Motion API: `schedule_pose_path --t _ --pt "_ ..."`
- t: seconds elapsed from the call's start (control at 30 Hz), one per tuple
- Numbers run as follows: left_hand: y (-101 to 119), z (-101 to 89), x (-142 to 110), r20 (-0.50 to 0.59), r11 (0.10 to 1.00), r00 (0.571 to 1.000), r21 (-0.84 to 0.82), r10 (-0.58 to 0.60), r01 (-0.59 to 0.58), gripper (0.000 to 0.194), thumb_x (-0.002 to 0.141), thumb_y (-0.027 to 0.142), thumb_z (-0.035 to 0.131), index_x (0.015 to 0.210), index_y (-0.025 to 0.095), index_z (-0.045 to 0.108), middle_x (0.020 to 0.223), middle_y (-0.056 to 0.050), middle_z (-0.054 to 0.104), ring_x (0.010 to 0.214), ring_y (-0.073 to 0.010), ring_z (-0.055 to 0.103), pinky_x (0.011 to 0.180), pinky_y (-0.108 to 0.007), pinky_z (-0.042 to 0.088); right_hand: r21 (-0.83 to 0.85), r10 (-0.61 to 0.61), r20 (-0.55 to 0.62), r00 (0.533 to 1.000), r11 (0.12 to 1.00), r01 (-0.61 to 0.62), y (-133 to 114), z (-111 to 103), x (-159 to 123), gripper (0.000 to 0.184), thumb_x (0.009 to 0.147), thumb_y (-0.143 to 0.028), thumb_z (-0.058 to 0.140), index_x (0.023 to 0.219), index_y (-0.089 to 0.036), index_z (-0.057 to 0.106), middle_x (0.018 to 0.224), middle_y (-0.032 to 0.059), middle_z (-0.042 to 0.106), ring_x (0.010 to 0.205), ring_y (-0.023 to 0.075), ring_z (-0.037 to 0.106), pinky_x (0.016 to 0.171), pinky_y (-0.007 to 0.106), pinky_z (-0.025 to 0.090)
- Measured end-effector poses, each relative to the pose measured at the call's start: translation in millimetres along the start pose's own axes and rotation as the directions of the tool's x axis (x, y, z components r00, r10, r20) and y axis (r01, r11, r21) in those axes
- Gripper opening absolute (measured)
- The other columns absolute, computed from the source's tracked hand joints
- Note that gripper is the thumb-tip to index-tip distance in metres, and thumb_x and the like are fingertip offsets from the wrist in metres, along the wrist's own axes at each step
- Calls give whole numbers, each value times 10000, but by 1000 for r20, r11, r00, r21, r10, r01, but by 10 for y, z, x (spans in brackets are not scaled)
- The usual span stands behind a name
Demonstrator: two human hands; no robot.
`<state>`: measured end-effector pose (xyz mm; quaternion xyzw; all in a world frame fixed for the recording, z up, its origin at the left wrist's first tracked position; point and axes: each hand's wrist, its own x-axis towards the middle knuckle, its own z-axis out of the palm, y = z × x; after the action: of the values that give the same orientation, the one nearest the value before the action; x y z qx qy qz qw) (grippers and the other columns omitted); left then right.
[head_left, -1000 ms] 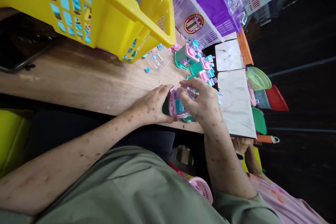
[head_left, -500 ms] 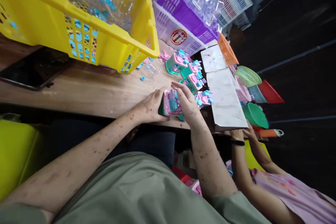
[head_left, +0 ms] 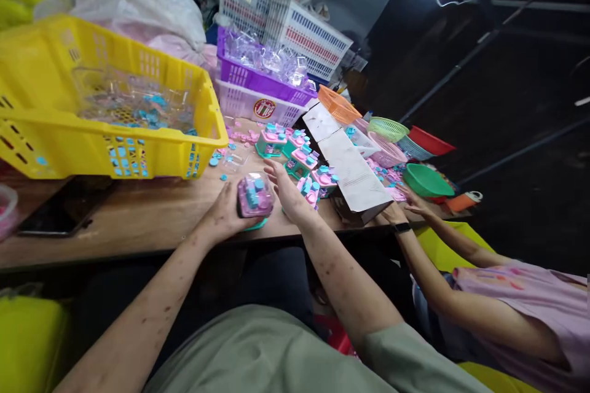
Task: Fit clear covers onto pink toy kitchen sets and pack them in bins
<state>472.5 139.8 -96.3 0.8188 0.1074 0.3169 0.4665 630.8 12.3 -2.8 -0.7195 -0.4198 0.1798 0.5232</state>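
My left hand (head_left: pixel 225 214) is closed around the side of a small pink, blue and green plastic toy (head_left: pixel 255 195) with a clear cover over its top. The toy is near the table's front edge. My right hand (head_left: pixel 288 191) is off the toy, just to its right, with fingers apart and nothing in them. Beyond that hand stand several similar toys (head_left: pixel 300 161), pink and blue on green bases. Loose pink and blue parts (head_left: pixel 242 137) and a clear plastic piece (head_left: pixel 234 161) lie behind the held toy.
A yellow basket (head_left: pixel 152 129) of clear covers and blue parts stands at left, a dark tablet-like device (head_left: pixel 59 209) before it. A purple basket (head_left: pixel 262 77) of clear pieces sits behind. White-topped cardboard (head_left: pixel 353 172) separates me from a co-worker's hands (head_left: pixel 403 209) and colored baskets (head_left: pixel 426 181).
The view has tilted up and shifted. My right hand has come off the toy and opened, while my left hand still holds it. A clear cover now shows on the toy.
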Motion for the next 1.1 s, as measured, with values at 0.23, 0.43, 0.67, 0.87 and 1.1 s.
schedule_pose_path --t 0.23,0.43,0.67,0.87,1.1 --pt "-149 -644 -308 -2 992 993 20 -122 122 1196 732 600 968 1656 206 318 1691 -230 462 1603 -424 478 1360 -649 363 -67 -184 -62 981 981 180 11 -176 -272 627 1073 -772 552 1417 -259 657 1479 153 688 1362 328 681 1202 604 535" --pt "-40 -718 -315 26 992 995 -84 -95 97 1254 842 695 883 1769 253 162 1861 -233 198 1730 -403 287 1396 -624 309 0 -307 298 904 947 321 -18 417 -128 650 1130 -689 524 1667 -323 526 1768 92 481 1633 314 462 1359 614 388" --pt "239 -931 -165 72 999 997 -34 -29 31 782 911 622 861 1576 311 591 1677 -135 518 1629 -377 471 1326 -599 464 270 -77 411 908 962 -41 109 484 47 742 1006 -624 758 1661 -377 513 1655 66 618 1493 316 626 1211 604 582" --pt "336 -957 -110 112 993 990 -76 -83 92 719 877 521 909 1501 310 623 1642 -116 570 1486 -356 640 1232 -567 586 325 123 489 863 893 -312 60 491 105 628 923 -539 850 1498 -375 656 1430 31 766 1293 326 739 921 495 719" --pt "148 -905 -207 180 997 981 34 -68 63 1189 797 538 967 1738 310 278 1824 -210 295 1684 -429 384 1335 -644 431 285 108 464 879 921 -264 -22 516 163 642 922 -414 766 1546 -364 624 1194 1 803 1150 269 764 1016 500 677"
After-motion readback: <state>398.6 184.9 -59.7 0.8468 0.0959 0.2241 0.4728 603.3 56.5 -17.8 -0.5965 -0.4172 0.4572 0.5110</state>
